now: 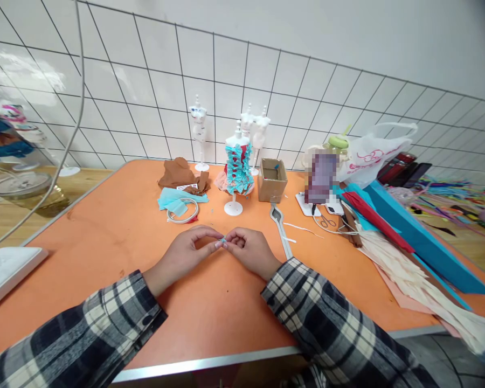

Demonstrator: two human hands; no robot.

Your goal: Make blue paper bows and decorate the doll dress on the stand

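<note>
The step in hand looks to be fine finger shaping: the left hand (185, 253) and right hand (255, 251) pinch a tiny blue scrap (223, 240) between their nearly meeting fingertips, over the orange table (178, 318), on the near side of the ruffled form (238, 167) (its frills are a similar blue). The next move, I judge, calls for a light, steady pinch from both sides, since little of the piece shows.
</note>
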